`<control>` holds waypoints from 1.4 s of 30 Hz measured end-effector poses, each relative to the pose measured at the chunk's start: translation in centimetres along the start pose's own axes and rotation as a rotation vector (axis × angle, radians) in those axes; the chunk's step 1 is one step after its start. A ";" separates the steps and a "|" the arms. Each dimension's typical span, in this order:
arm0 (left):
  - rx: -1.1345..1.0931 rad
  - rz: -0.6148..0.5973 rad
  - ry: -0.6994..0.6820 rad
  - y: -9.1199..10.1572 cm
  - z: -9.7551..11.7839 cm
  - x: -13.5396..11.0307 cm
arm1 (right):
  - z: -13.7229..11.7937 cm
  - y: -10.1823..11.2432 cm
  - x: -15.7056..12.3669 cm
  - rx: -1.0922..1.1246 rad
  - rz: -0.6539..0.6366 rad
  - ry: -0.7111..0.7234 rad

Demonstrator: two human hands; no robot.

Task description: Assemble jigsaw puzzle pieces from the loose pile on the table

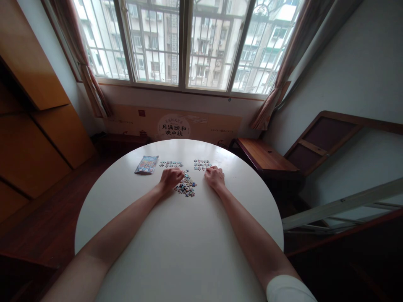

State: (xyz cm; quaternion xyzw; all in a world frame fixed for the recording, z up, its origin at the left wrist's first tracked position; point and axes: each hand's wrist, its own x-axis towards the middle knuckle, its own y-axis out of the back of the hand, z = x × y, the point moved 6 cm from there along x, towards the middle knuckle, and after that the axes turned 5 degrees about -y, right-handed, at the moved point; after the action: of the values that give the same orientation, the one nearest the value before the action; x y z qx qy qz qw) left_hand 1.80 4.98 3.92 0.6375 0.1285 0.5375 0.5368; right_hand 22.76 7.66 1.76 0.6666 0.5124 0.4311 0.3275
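My left hand is closed, fingers curled, at the left side of a loose pile of jigsaw puzzle pieces. Whatever may be between its fingertips is hidden. Just beyond it lie short rows of puzzle pieces. My right hand is closed too, its fingertips at the near right corner of a second group of puzzle pieces set out in rows. What those fingers pinch, if anything, is too small to make out. To the left, a printed puzzle packet rests flat on the white table.
The round white table fills the middle of the view. A wooden bench stands beyond its right edge, with a metal frame nearer on the right. Orange cabinets are on the left. A barred window is behind.
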 end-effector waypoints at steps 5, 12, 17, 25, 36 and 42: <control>0.000 0.019 -0.001 -0.1 -0.1 0.0 | 0.0 -0.1 0.0 -0.007 -0.001 0.004; 0.004 0.004 0.008 -0.1 -0.1 0.0 | 0.2 -0.3 0.2 -0.019 0.001 -0.017; 0.029 0.016 -0.001 -0.1 0.0 0.0 | 0.3 -0.2 0.2 0.005 0.012 -0.040; 0.095 -0.046 0.151 -0.7 -1.1 -0.1 | -0.3 0.3 0.2 0.133 0.112 0.063; 0.089 -0.050 0.202 -0.8 -1.5 0.0 | -3.5 -1.4 -0.4 0.520 -0.267 0.194; 0.120 -0.045 0.214 -0.7 -1.7 -0.1 | -1.6 0.5 -0.1 0.554 -0.005 0.044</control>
State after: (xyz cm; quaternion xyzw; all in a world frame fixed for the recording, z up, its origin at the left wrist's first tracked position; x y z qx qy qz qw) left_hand 0.67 6.13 3.05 0.6042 0.2313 0.5818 0.4928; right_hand 21.51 7.43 2.78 0.7199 0.6194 0.2880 0.1228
